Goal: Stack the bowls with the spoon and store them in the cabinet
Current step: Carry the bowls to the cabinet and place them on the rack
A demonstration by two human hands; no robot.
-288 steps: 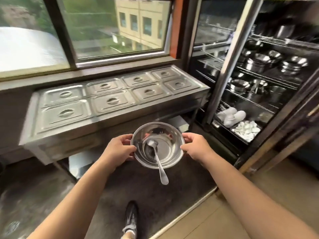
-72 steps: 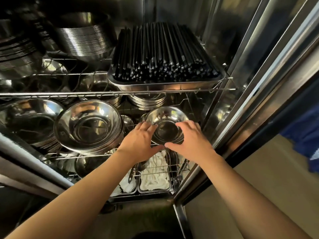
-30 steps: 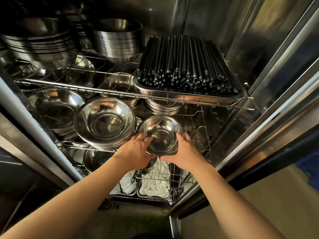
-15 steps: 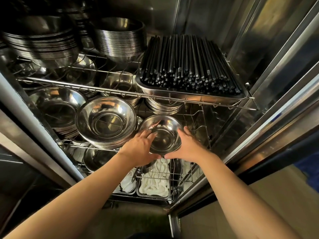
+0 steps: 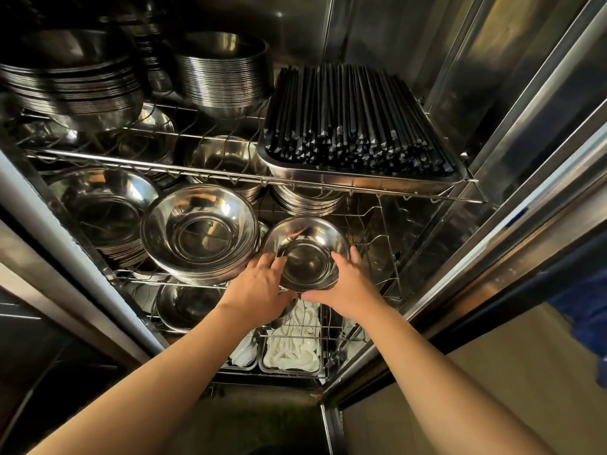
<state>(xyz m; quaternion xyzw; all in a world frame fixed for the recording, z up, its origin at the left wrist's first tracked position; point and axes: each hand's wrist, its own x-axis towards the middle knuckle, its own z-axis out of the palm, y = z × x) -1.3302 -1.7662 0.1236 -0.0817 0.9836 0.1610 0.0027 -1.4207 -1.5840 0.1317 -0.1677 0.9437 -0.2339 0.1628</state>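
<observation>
You've got the small steel bowl point(image 5: 307, 254) on the cabinet's middle wire shelf point(image 5: 387, 257), right of the big bowl stack point(image 5: 200, 233), left hand point(image 5: 259, 287) and right hand point(image 5: 348, 285) cupped on its near rim; it's probably light, stiff and slick, so grip under the lip.

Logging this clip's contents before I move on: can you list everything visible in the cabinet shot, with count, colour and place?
small bowl: one, steel, middle wire shelf, right of the big stack, between both hands
large bowl stack: one stack, steel, middle shelf centre
second bowl stack: one stack, steel, middle shelf left
chopsticks: many, black, in the tray
tray: one, steel, upper shelf right
upper bowl stacks: at least two stacks, steel, upper shelf left and centre
white spoons: a heap, count unclear, in bottom-shelf bins
cabinet: one, steel, open
metal spoon: not visible
left hand: on the small bowl's left rim
right hand: on its right rim
</observation>
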